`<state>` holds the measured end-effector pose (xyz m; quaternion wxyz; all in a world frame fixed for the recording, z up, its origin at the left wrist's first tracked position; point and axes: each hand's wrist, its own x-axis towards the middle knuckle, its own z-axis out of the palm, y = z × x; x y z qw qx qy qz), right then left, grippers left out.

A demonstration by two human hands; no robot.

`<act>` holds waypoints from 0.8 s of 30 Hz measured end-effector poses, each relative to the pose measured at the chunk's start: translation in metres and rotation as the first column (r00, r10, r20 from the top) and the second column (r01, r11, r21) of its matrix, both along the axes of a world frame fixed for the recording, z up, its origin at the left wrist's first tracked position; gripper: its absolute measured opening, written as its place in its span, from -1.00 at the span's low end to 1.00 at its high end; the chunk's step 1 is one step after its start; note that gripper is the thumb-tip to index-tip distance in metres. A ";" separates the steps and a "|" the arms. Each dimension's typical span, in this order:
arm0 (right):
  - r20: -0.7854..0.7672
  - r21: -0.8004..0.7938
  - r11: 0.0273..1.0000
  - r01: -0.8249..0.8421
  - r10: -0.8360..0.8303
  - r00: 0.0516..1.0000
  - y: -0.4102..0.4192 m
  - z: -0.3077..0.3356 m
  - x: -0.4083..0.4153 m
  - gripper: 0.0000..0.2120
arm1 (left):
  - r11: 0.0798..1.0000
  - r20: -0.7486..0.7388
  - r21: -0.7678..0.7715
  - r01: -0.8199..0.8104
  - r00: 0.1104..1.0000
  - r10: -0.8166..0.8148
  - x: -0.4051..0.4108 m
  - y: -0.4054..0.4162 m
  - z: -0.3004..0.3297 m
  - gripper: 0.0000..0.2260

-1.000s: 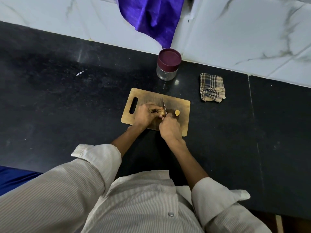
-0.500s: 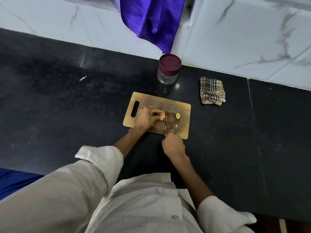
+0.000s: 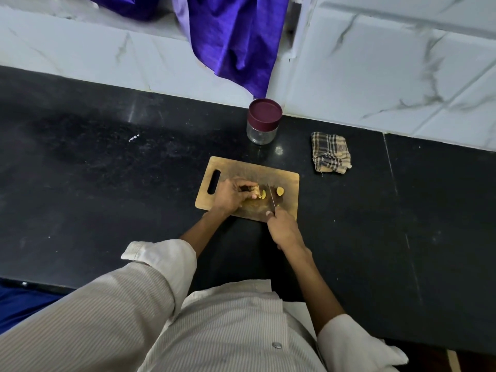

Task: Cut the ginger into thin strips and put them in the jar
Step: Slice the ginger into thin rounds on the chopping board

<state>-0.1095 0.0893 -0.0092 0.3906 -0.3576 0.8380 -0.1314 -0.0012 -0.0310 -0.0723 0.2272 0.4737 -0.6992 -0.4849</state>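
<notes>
A: What's on the black counter [image 3: 107, 183]?

B: A wooden cutting board [image 3: 288, 181], handle slot to the left. Behind it, near the wall, stands the jar [image 3: 262, 122] with its maroon lid on; a checked cloth [image 3: 331, 153] lies to the right of the jar.

A: And the hands?

B: The left hand [image 3: 230, 196] rests on the board, fingers curled around the ginger [image 3: 256, 193], which pokes out at its fingertips. The right hand [image 3: 281, 228], at the board's near edge, grips the knife [image 3: 272, 197], blade pointing away.

A: Cut pieces?

B: One slice [image 3: 264, 194] just beside the ginger, left of the blade; another piece [image 3: 280, 191] right of it.
</notes>
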 end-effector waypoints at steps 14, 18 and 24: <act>0.078 0.058 0.998 0.021 -0.026 0.997 0.006 -0.010 0.021 -0.72 | 1.000 0.013 0.005 -0.020 1.000 0.020 -0.002 0.002 -0.004 -0.74; -0.013 0.110 0.994 -0.024 0.026 1.000 0.005 -0.013 0.018 -0.72 | 1.000 0.024 0.000 -0.010 1.000 0.010 -0.003 0.001 -0.004 -0.75; -0.120 0.107 0.993 -0.054 0.067 0.991 0.010 -0.012 0.012 -0.72 | 1.000 0.034 0.002 0.020 0.999 -0.020 -0.003 -0.003 -0.004 -0.74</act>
